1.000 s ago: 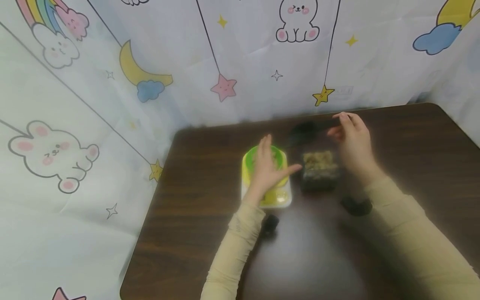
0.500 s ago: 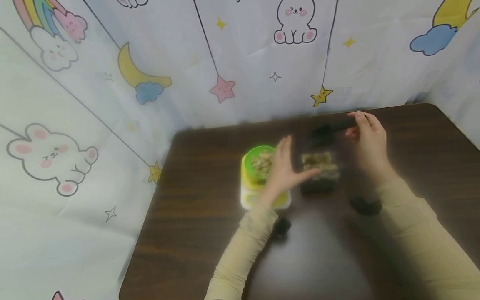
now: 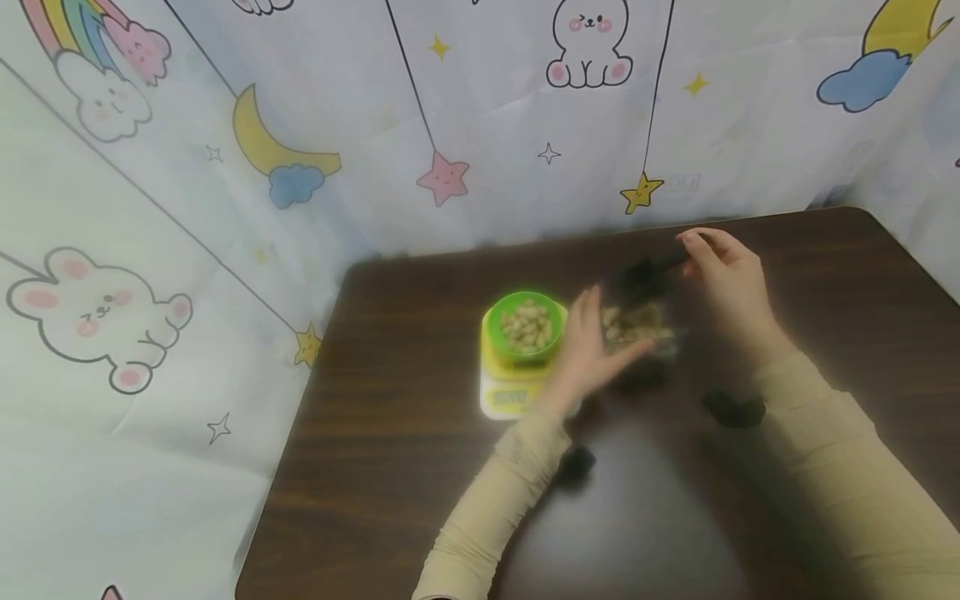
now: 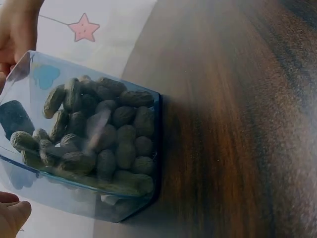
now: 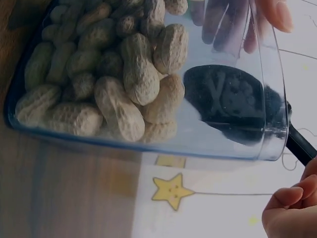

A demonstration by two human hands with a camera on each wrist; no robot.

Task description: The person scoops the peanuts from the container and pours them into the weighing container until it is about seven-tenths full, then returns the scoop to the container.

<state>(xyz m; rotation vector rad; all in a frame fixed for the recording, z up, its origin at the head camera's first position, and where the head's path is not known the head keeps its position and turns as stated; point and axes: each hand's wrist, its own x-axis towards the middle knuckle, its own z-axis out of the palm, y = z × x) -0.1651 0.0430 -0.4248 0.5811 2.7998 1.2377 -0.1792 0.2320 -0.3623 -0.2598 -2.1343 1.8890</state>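
My right hand (image 3: 727, 279) pinches the handle of a black spoon (image 3: 641, 279). In the right wrist view the broad head of the spoon (image 5: 225, 101) shows through the wall of a clear container (image 5: 267, 144), near its mouth. Peanuts (image 5: 119, 94) fill the container's lower part. My left hand (image 3: 588, 354) is beside the container, fingers fairly straight and thumb spread across its near side; whether it touches is hard to tell. Left of that hand, a green bowl (image 3: 527, 354) with peanuts (image 3: 527, 325) sits on a yellow and white kitchen scale (image 3: 491, 387).
The brown table (image 3: 375, 417) runs up to a patterned white curtain (image 3: 495, 108) at the back and left. Digits on the scale's display (image 3: 512, 398) are too blurred to read.
My left hand has moved right, off the bowl and over to the container, uncovering the scale's display. My right hand first shifted right, then slightly back left, with the spoon now lower over the container.
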